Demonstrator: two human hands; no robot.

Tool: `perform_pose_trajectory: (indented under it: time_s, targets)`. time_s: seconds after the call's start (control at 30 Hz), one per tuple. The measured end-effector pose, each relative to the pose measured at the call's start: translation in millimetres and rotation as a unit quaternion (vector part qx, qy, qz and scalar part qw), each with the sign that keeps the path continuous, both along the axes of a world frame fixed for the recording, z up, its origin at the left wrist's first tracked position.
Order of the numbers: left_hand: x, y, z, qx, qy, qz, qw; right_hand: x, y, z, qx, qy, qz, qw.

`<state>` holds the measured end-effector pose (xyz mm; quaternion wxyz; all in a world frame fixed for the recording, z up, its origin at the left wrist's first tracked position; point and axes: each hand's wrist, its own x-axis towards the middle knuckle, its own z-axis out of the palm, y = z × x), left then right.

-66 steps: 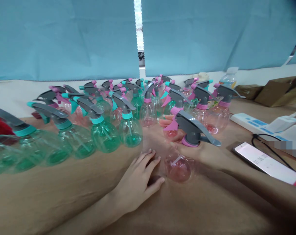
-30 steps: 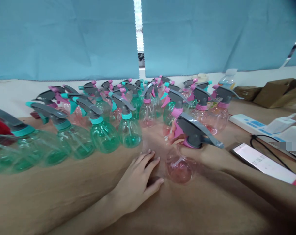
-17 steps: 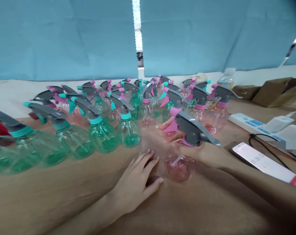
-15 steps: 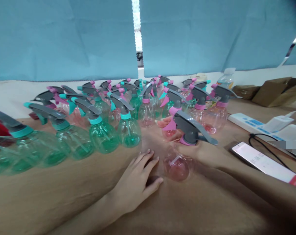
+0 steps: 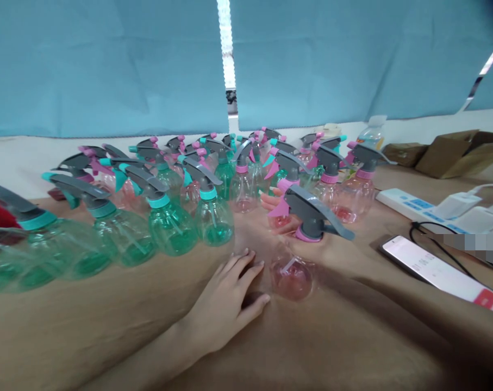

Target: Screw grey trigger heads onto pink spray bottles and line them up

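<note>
My left hand point(image 5: 225, 301) rests palm down on the tabletop, fingers spread and holding nothing, just left of the near pink spray bottle. That clear pink bottle point(image 5: 293, 278) has a grey spray head point(image 5: 313, 209) with a pink nozzle, trigger and collar. Around its neck is my right hand point(image 5: 285, 214), its fingertips showing behind the trigger; the spray head hides its thumb and part of the palm. To the left stands a green bottle point(image 5: 216, 225) with a turquoise collar.
Green spray bottles point(image 5: 126, 239) line the left side, with more pink and green ones behind. At right lie a lit phone point(image 5: 437, 271), a white power strip point(image 5: 413, 203) with plugs and a black cable, and an open cardboard box point(image 5: 454, 155). A blue curtain point(image 5: 128, 65) hangs behind.
The view has shifted slightly, so things on the right sit a little further left. Both hands and the near pink bottle keep nearly the same places relative to each other.
</note>
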<state>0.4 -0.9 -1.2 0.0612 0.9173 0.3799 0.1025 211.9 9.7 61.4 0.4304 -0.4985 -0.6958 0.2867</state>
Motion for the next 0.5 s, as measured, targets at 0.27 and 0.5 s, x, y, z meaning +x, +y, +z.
perform_pose_trajectory:
  time_s: [0.27,0.5]
  targets:
    - [-0.1,-0.1,0.4,-0.001,0.003,0.004,1.0,-2.8,-1.1,-7.5,0.031,-0.034,-0.033,0.998]
    - [0.3,0.3,-0.6,0.003,0.008,0.001,1.0,-3.8,-5.2,-3.1,0.059,-0.06,-0.056,0.995]
